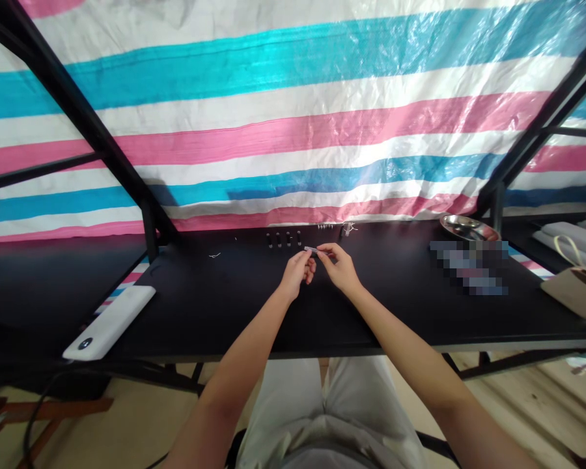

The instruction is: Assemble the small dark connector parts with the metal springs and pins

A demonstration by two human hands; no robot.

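Left hand and right hand, fingers pinching one small piece, white case (round mark unreadable)

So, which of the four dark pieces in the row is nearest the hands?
The rightmost dark piece, just beyond the left hand; the other three lie farther left.

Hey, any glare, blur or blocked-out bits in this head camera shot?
Head view: white glare on the blue, pink and white striped plastic sheet, strongest at upper right; a pixelated patch below the round shiny metal dish; the small slim grey piece held by the left hand and right hand too blurred for fine detail.
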